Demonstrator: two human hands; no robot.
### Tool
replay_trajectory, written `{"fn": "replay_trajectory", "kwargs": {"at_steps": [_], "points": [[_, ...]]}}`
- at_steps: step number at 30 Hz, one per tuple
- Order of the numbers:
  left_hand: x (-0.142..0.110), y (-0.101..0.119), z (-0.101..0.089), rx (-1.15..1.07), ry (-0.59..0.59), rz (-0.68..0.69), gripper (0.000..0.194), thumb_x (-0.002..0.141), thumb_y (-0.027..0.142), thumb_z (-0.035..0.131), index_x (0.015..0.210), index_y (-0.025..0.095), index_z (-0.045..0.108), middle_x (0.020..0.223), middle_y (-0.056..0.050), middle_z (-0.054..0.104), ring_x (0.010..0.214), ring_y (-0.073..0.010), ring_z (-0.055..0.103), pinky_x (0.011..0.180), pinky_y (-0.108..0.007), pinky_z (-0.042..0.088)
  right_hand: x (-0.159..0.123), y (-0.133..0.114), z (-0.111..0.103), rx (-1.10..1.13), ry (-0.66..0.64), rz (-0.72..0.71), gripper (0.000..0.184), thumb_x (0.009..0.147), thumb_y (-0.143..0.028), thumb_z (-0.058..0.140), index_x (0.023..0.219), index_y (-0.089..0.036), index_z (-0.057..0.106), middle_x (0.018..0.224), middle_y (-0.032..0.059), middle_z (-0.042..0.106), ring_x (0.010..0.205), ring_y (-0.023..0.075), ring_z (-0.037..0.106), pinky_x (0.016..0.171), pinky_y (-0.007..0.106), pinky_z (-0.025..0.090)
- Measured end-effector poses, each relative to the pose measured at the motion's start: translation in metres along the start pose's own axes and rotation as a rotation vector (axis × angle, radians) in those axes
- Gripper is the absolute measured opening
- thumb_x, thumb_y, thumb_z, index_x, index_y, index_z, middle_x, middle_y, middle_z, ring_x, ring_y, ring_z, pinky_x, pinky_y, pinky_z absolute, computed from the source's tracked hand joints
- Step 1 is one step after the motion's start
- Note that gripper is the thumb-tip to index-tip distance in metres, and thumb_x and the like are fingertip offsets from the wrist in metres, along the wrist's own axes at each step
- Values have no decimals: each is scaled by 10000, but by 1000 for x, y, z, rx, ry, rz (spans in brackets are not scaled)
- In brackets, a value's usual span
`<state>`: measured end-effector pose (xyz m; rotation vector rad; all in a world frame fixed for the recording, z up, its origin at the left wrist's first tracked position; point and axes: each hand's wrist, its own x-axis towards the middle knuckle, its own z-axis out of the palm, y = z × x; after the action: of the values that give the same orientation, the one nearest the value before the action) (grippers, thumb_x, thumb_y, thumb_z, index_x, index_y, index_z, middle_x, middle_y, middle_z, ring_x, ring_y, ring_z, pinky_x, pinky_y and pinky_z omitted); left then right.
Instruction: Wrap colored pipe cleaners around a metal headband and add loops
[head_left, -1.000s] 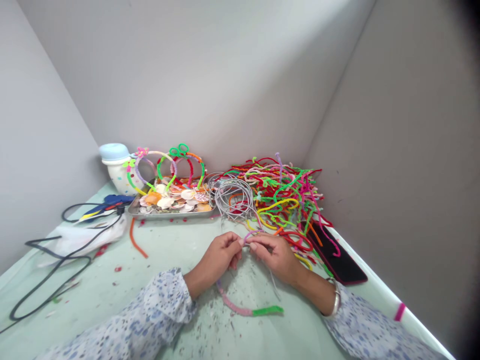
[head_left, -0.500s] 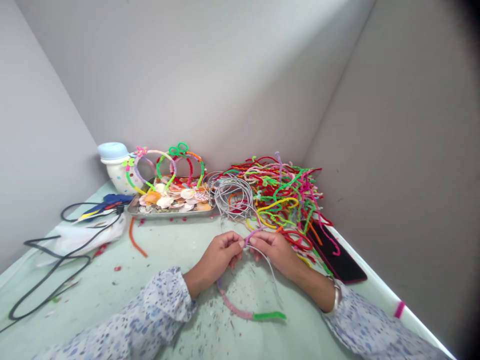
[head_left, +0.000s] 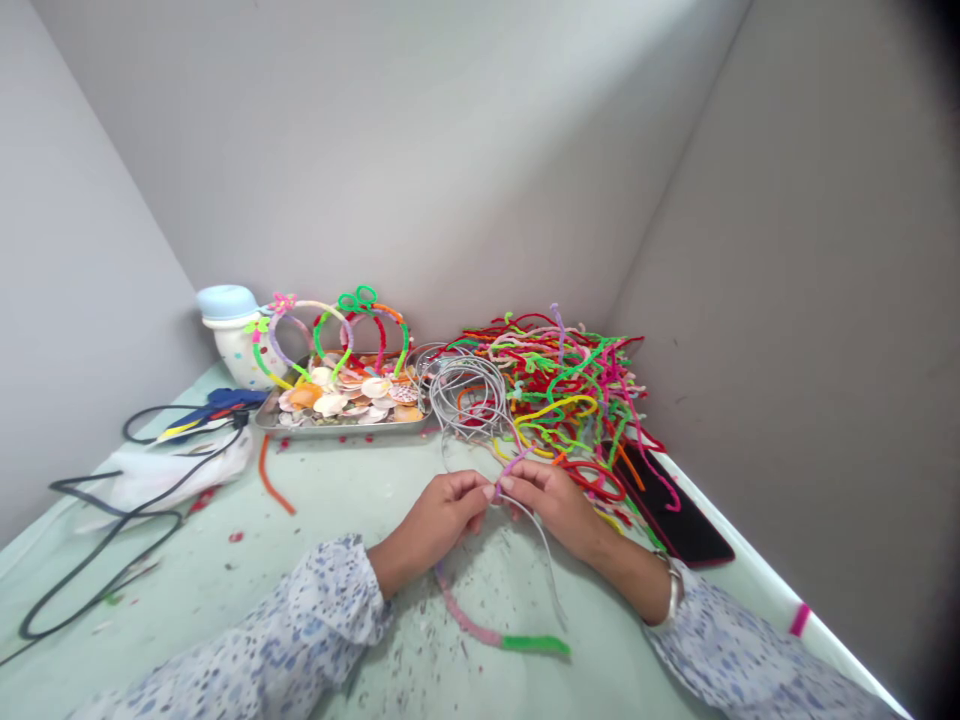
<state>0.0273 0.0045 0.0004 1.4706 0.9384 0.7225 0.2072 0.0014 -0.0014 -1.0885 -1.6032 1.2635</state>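
Observation:
My left hand [head_left: 442, 518] and my right hand [head_left: 551, 503] meet fingertip to fingertip over the pale green table [head_left: 315, 520]. Both pinch a thin grey wire headband [head_left: 545, 555] that curves down toward me. Part of the band is wrapped in pink fuzzy wire [head_left: 463, 618] that ends in a green stretch [head_left: 535, 644]. A purple pipe cleaner [head_left: 512, 465] sticks up from between my fingertips. Both hands are closed on the band.
A heap of coloured pipe cleaners [head_left: 562, 385] lies at the back right beside bare wire headbands [head_left: 465, 392]. A metal tray of shells [head_left: 341, 405], finished headbands [head_left: 337, 325], a white jar [head_left: 232, 335], a blue glue gun [head_left: 214, 408] with black cord, and a phone [head_left: 675, 515] surround them.
The headband has turned slightly in my fingers, and its green end has shifted a little on the table. My hands stay in the same place.

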Motion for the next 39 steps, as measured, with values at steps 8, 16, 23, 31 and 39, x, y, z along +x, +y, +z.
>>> {"fn": "replay_trajectory", "kwargs": {"at_steps": [8, 16, 23, 31, 39], "points": [[0, -3, 1, 2, -2, -16, 270, 843, 401, 509, 759, 157, 593, 452, 70, 433, 374, -58, 312, 399, -188, 237, 0, 0, 2, -34, 55, 26, 214, 825, -339, 595, 719, -155, 618, 595, -27, 557, 558, 120, 518, 566, 241, 414], [1, -2, 1, 13, 7, -2, 249, 836, 376, 520, 737, 159, 589, 456, 71, 443, 368, -53, 315, 405, -189, 238, -1, 4, 4, -20, 78, 30, 210, 812, -358, 605, 752, -157, 616, 606, -22, 571, 553, 124, 528, 559, 247, 431], [2, -3, 1, 2, 47, -18, 246, 831, 359, 503, 739, 151, 598, 469, 60, 463, 369, -59, 324, 389, -191, 238, 0, 2, 4, 19, 36, 11, 198, 803, -341, 612, 839, -147, 625, 678, -1, 604, 585, 125, 540, 576, 250, 442], [2, -3, 1, -26, 58, 5, 208, 808, 324, 517, 729, 145, 586, 497, 51, 479, 398, -67, 364, 402, -191, 268, 0, 2, 6, 32, 34, 36, 182, 777, -327, 630, 816, -151, 601, 593, -35, 547, 530, 112, 521, 519, 234, 420], [3, -4, 0, -72, 53, 4, 201, 796, 331, 535, 725, 147, 576, 514, 51, 493, 390, -60, 372, 404, -190, 269, 1, 4, 8, 25, 48, 39, 200, 771, -341, 636, 826, -152, 599, 575, -47, 537, 510, 105, 512, 506, 229, 423]]}}
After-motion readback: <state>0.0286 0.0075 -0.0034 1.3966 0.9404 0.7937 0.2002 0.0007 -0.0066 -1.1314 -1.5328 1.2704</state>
